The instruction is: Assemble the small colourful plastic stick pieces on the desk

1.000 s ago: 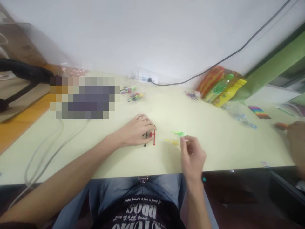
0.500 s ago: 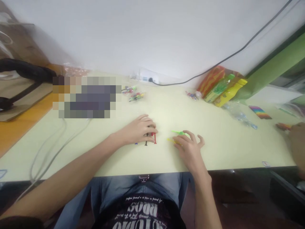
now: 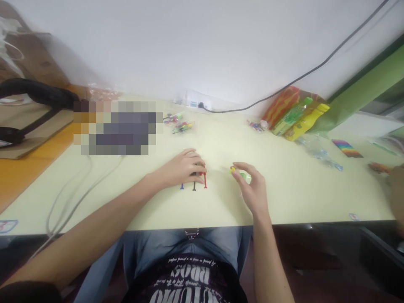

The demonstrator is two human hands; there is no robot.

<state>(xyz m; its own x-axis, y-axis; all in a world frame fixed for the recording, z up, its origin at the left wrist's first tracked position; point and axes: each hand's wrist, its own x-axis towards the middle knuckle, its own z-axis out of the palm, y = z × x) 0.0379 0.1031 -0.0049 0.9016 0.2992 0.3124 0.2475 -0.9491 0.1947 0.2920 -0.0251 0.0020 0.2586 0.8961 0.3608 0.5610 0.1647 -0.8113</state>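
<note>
My left hand (image 3: 186, 168) rests on the table with its fingers curled over thin plastic pieces with flared ends. Of these, a red piece (image 3: 205, 181) reaches up between thumb and forefinger. Beside it a black piece (image 3: 194, 185) and a blue piece (image 3: 182, 185) stick out below the palm; their upper parts are hidden. To the right, my right hand (image 3: 252, 185) pinches a small yellow plastic piece (image 3: 232, 169) between thumb and forefinger. A light green piece (image 3: 244, 176) shows behind that thumb, partly covered; whether it touches the hand I cannot tell.
Bagged small coloured pieces (image 3: 183, 126) lie at the back of the pale table (image 3: 158, 210). A green bottle (image 3: 292, 115) and a yellow bottle (image 3: 306, 122) lean by the wall at right. A blurred co-worker's hand (image 3: 397, 189) is at the far right; cables (image 3: 72, 185) trail left.
My right hand has drawn its fingers into a pinch and lifted the yellow piece slightly. The left hand stays almost in place, with more of the blue piece showing.
</note>
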